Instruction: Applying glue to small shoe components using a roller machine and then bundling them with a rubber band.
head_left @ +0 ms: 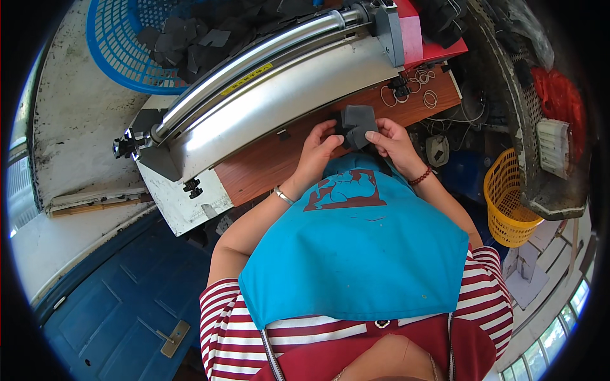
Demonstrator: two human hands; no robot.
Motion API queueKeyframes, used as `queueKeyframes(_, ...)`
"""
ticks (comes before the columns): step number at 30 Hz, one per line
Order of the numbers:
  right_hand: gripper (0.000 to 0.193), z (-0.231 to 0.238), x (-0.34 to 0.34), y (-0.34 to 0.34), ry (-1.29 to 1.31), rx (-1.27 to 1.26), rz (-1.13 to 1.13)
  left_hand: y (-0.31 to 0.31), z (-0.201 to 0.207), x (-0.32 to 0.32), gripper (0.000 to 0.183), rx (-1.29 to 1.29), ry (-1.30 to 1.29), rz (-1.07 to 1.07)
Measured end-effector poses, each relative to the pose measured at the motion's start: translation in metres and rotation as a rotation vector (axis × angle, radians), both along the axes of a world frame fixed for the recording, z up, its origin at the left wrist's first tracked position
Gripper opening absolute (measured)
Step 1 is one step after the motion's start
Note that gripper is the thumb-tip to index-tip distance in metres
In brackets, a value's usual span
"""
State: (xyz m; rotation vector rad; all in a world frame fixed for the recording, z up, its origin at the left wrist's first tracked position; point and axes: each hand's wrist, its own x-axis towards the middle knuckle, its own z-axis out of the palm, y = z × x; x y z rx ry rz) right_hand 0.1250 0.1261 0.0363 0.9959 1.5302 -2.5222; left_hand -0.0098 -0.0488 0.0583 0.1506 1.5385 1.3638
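Pieces of dark sheet (360,119), held by left grip (319,146), right grip (395,141), roller (267,49) beyond

Desk (248,176): bare brown strip left of the left hand (318,151), passable sideways. Far side obstructed by the metal roller (254,60), standing before the blue basket (117,47). Right end encumbered by looped white cords (420,77).

Pieces (359,120): were held between left hand (319,146) and right hand (394,143)
Machine (305,92): was set on desk (253,174), behind these
Rear basket (117,47): was placed behind machine
Right basket (508,219): was placed right of desk
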Motion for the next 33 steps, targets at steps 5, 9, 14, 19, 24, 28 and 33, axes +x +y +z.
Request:
queueKeyframes(5,0.036,0.016,-0.010,-0.014,0.166,0.154,0.077,0.002,0.007,-0.007,0.036,0.222,-0.065,0.005)
queueKeyframes(9,0.031,0.055,-0.024,-0.014,0.187,0.144,0.078,-0.001,0.023,-0.018,0.029,0.313,-0.116,0.085)
queueKeyframes(14,0.032,0.050,-0.033,-0.006,0.297,-0.581,0.252,0.001,0.061,-0.019,0.026,0.501,-0.621,0.194)
queueKeyframes(19,0.023,0.073,-0.046,-0.015,0.205,-0.055,0.173,0.000,0.051,-0.036,0.024,0.355,0.106,0.160)
queueKeyframes(24,0.022,0.089,-0.053,-0.049,0.275,0.656,-0.005,-0.001,0.056,-0.023,0.028,0.152,1.146,0.117)
queueKeyframes(28,0.021,0.094,-0.052,-0.046,0.263,0.158,0.054,-0.009,0.062,-0.032,0.029,0.470,0.384,0.236)
queueKeyframes(33,0.024,0.078,-0.059,-0.046,0.314,-0.498,0.102,-0.006,0.089,-0.029,0.037,0.656,-0.490,0.183)
